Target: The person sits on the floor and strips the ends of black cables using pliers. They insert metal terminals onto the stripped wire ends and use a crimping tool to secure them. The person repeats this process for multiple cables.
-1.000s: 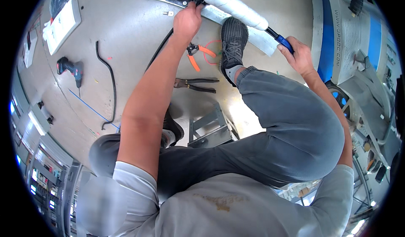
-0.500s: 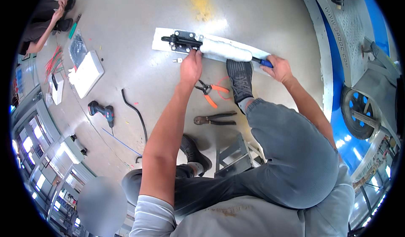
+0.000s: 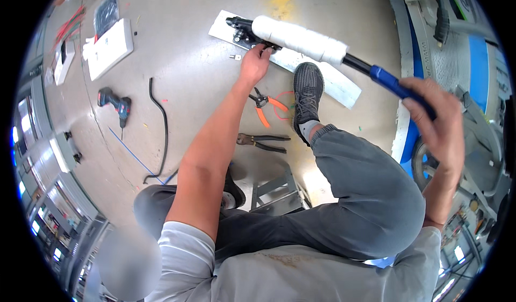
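A black lever tool (image 3: 243,33) is bolted to a long white board (image 3: 339,84), and my right shoe (image 3: 307,87) presses on the board's near edge. The tool's long arm carries a thick white wrapping (image 3: 301,37) and ends in a blue grip (image 3: 391,81). My right hand (image 3: 443,119) is closed round that grip, holding the arm raised off the board at a slant. My left hand (image 3: 253,65) is closed beside the tool's base, fingertips pinched at its near edge. Whatever they hold is too small to make out.
Wire strippers with orange handles (image 3: 263,107) and dark pliers (image 3: 263,141) lie before me. Leftward are a cordless drill (image 3: 114,104), a black hose (image 3: 164,124), a white box (image 3: 112,52) and red wires (image 3: 70,25). Blue-and-grey equipment with a wheel (image 3: 424,159) stands on the right.
My right hand has swung the lever up and to the right, away from the board. My left hand stays beside the tool's base. The view has shifted, so the co-worker is nearly out of sight.
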Motion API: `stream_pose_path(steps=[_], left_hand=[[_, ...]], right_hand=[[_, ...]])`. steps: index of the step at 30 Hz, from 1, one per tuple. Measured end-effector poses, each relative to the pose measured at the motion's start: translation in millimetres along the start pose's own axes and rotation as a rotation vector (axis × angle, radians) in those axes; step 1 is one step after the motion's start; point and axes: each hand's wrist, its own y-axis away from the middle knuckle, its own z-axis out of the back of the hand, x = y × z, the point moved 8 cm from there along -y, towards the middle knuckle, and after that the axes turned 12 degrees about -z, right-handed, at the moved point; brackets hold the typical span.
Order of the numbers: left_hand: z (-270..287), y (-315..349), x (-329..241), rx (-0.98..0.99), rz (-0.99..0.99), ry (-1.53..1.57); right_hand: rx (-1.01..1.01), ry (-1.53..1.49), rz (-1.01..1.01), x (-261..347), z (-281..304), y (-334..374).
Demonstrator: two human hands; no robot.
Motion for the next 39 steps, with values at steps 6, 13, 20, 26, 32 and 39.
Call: stream_pose_path(steps=[6, 13, 20, 26, 32, 39], left_hand=[[-8.0, -5.6, -0.6, 0.065, 0.046, 0.094], [-10.4, -4.7, 13.4, 0.078, 0.083, 0.161], [-16.0, -3.4, 9.0, 0.107, 0.123, 0.252], [-19.9, -11.1, 27.9, 0.129, 0.135, 0.236], [-13.1, -4.7, 6.4, 0.080, 0.072, 0.195], [-16.2, 0.0, 2.9, 0.133, 0.141, 0.142]], right_hand=[[0.064, 0.151, 0.049, 62.4, 27.2, -24.9], [0.281, 0.221, -0.070, 43.1, 0.8, -27.9], [0.394, 0.318, -0.207, -44.4, -66.4, -6.5], [0.229, 0.117, -0.127, -155.9, -168.9, -0.5], [-0.145, 0.029, -0.037, -227.1, -306.3, -23.1], [0.188, -0.097, -0.414, -243.8, -304.6, -7.8]])
